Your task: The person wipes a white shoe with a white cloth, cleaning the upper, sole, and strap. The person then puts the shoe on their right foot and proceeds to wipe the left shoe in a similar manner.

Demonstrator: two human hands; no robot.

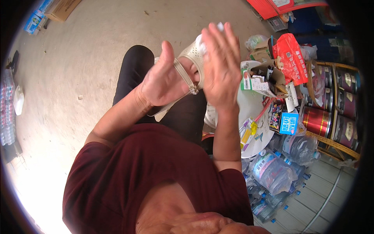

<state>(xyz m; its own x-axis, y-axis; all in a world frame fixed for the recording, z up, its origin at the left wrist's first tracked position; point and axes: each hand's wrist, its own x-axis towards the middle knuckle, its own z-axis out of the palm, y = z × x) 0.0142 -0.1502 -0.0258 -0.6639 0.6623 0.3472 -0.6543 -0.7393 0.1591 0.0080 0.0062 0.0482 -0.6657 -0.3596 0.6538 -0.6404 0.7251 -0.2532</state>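
A cream perforated clog with a heel strap is raised above my lap. My left hand, palm up and thumb apart, reaches under the strap with its fingers inside the clog. Against the clog's toe lies my right hand, back uppermost and slightly blurred. White soft material, seemingly a tissue or wipe, shows beside its fingers, and another white bit sticks out at the fingertips. The right hand hides much of the toe. Below it, partly covered, is another pale perforated clog.
To the right, a round white table bears an open carton, a red bag and a blue box. Large plastic water bottles crowd the floor nearby. Metal cans fill a rack. A cardboard box lies far left.
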